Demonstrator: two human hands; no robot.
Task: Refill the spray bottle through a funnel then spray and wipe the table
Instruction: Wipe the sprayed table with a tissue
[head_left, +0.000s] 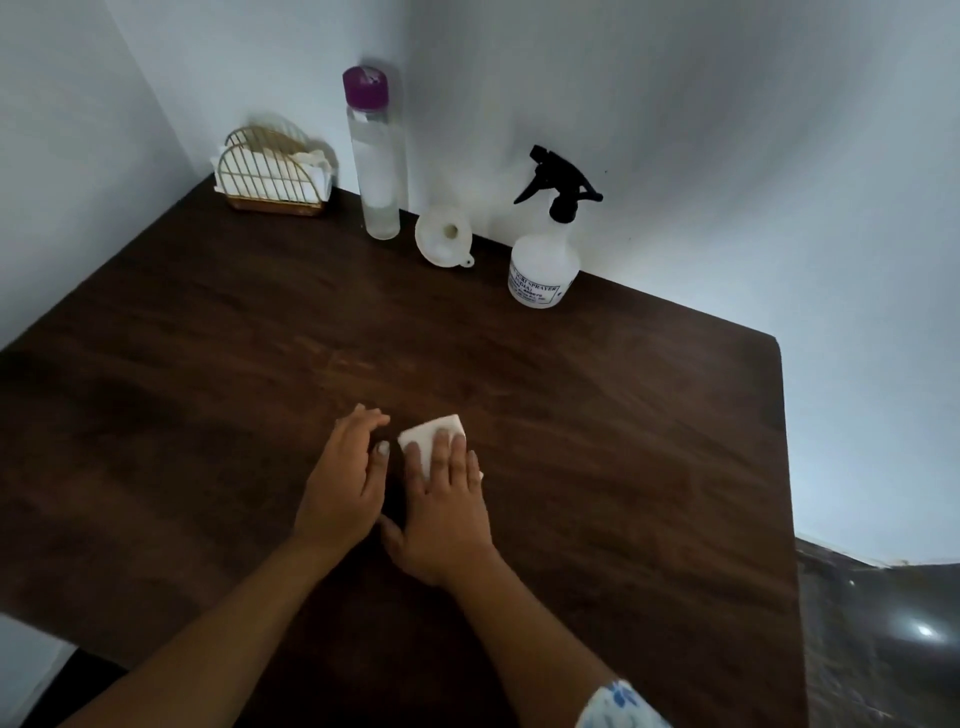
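Observation:
A folded white tissue (427, 434) lies on the dark wooden table (208, 364) near its middle. My right hand (441, 509) lies flat on the tissue, fingers straight, pressing it to the wood. My left hand (345, 491) rests open on the table just left of it, its fingers apart from the tissue. At the back stand the white spray bottle (543, 260) with its black trigger head on, the white funnel (444, 236) lying on the table, and a tall clear water bottle (375, 156) with a purple cap.
A gold wire napkin holder (270, 174) with white napkins sits in the back left corner against the wall. The table's right edge (787, 467) drops to a dark floor. White walls close off the back and left.

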